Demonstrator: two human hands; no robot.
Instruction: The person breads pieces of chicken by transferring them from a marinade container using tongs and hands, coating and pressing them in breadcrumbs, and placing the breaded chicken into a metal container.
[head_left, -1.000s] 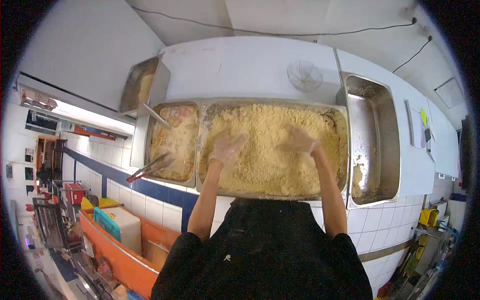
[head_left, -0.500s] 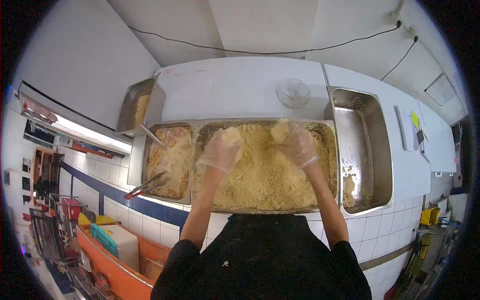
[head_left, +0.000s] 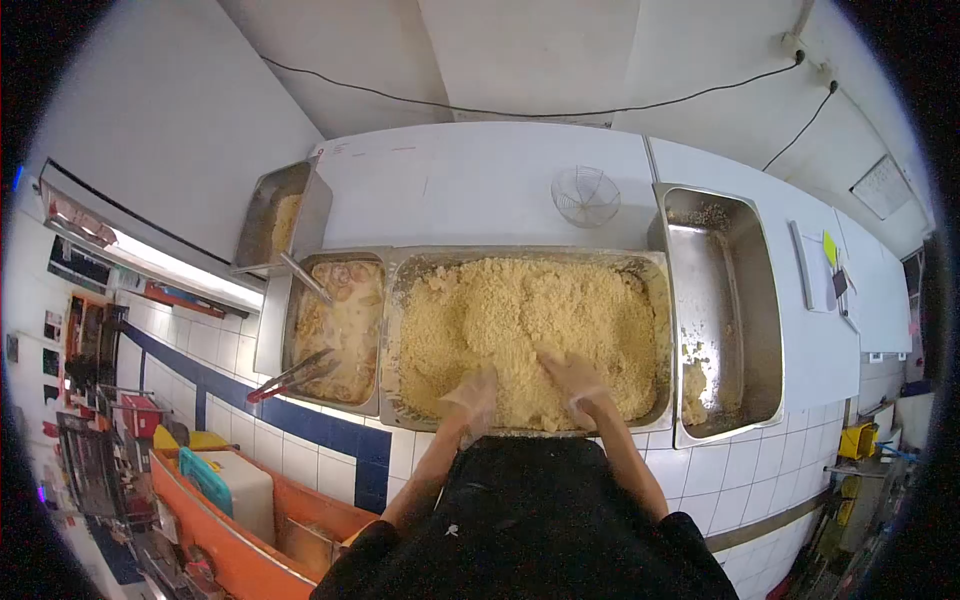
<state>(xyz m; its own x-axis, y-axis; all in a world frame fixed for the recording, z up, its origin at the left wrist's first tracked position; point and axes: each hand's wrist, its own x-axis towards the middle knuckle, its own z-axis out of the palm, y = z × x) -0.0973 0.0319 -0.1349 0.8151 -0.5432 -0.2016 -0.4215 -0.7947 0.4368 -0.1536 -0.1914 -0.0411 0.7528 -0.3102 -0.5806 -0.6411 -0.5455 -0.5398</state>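
Both hands wear clear plastic gloves and rest in pale yellow crumbs (head_left: 600, 300) that fill a wide metal pan (head_left: 395, 330). At the pan's near side my left hand (head_left: 475, 395) lies against the crumbs, somewhat blurred, its fingers stretched forward. Just right of it, my right hand (head_left: 577, 383) has its fingers apart, tips pushed into the crumbs. A mound of crumbs rises between and beyond the hands. I cannot tell whether anything lies buried under it.
Left stands a pan of pieces in creamy liquid (head_left: 345, 320), with red-handled tongs (head_left: 290, 378) across it. Behind it sits a smaller metal container (head_left: 315, 205). A wire basket (head_left: 585, 196) lies on the white surface. To the right is a deep metal pan (head_left: 740, 300) with crumb residue.
Both hands have come down and back toward my body. Earlier they were raised at the pan's far side with crumbs or crumb-covered clumps. A mound now shows in the middle.
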